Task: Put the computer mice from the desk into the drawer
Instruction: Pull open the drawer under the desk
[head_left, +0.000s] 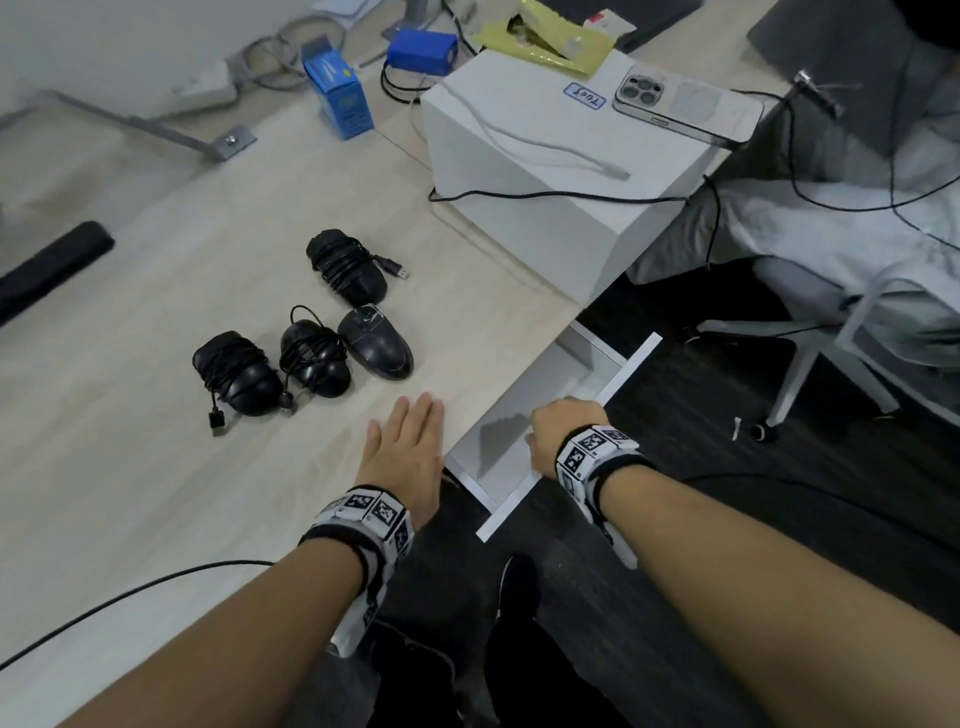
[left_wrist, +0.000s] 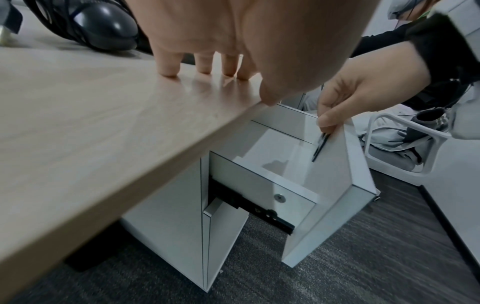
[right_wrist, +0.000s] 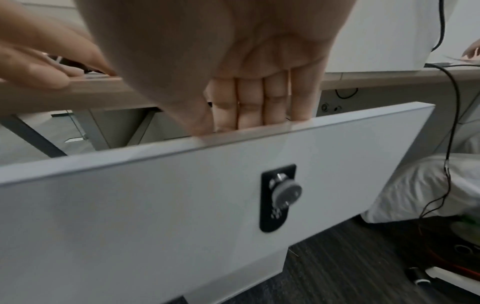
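Several black computer mice, most with their cables wound round them, lie on the light wooden desk: one at the back and three in a row. My left hand lies flat on the desk near its edge, fingers straight, just short of the mice. My right hand grips the top edge of the white drawer front, fingers hooked over it. The drawer is pulled out under the desk and looks empty inside.
A white box at the desk's back right carries a phone and a white cable. Blue boxes stand behind. A black pad lies far left. A white chair stands right of the drawer. A round lock sits on the drawer front.
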